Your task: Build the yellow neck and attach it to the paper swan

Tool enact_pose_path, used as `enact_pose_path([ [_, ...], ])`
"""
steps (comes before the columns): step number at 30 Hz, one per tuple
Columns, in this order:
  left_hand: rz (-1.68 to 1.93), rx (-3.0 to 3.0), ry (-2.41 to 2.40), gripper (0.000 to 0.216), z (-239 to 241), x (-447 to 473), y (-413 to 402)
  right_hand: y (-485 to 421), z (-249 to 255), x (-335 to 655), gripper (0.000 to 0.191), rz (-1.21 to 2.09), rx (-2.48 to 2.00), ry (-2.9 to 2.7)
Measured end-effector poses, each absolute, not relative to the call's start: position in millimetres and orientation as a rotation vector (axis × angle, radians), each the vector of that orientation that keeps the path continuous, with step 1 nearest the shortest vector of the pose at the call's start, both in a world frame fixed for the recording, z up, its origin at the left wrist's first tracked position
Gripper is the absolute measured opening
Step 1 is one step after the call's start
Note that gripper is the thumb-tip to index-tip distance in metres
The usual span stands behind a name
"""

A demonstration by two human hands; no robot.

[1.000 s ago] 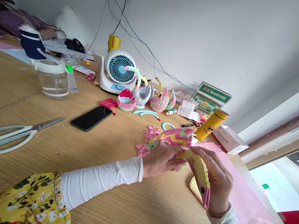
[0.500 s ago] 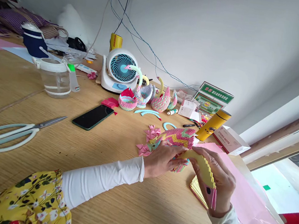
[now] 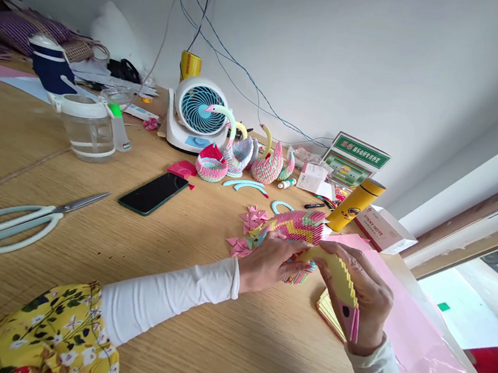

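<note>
A curved yellow paper swan neck, with a black eye and a pink beak, is held between my two hands. My right hand wraps round its outer side, the beak end pointing down toward me. With thumb and fingers, my left hand pinches the neck's other end. Just behind the left hand lies a pink, yellow and green folded-paper body, partly hidden by the fingers. Pink folded paper pieces lie to its left. Below my right hand is a stack of yellow paper strips.
Scissors, a phone and a clear water jug lie or stand leftward. Behind are a fan, finished paper swans and blue curved pieces. A yellow bottle and pink sheets are rightward.
The view has shifted slightly, moving the background a little left. Both hands keep the same grip on the yellow swan neck, with hardly any movement.
</note>
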State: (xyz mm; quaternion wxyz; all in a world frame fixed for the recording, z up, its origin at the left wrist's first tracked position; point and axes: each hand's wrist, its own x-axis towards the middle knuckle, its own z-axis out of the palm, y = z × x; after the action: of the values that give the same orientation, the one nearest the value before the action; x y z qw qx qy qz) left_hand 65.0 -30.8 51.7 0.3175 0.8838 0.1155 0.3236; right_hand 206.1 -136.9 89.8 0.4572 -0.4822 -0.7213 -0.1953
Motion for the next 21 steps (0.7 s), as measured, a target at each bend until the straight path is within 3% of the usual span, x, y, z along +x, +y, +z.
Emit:
enact_pose_path([
  [6, 0.764, 2.287, 0.288, 0.052, 51.1, 62.2, -28.7, -140.4, 89.9, 209.5, 0.032, -0.472, -1.220, -1.775],
  [14, 0.686, 2.340, 0.279, 0.064, 50.1, 59.0, -25.2, -140.3, 90.7, 208.0, 0.023, -0.523, -1.252, -1.742],
  [21, 0.644, 2.332, 0.360, 0.055, 47.7, 56.6, -27.0, -139.7, 94.4, 204.7, 0.019, -0.503, -1.263, -1.739],
])
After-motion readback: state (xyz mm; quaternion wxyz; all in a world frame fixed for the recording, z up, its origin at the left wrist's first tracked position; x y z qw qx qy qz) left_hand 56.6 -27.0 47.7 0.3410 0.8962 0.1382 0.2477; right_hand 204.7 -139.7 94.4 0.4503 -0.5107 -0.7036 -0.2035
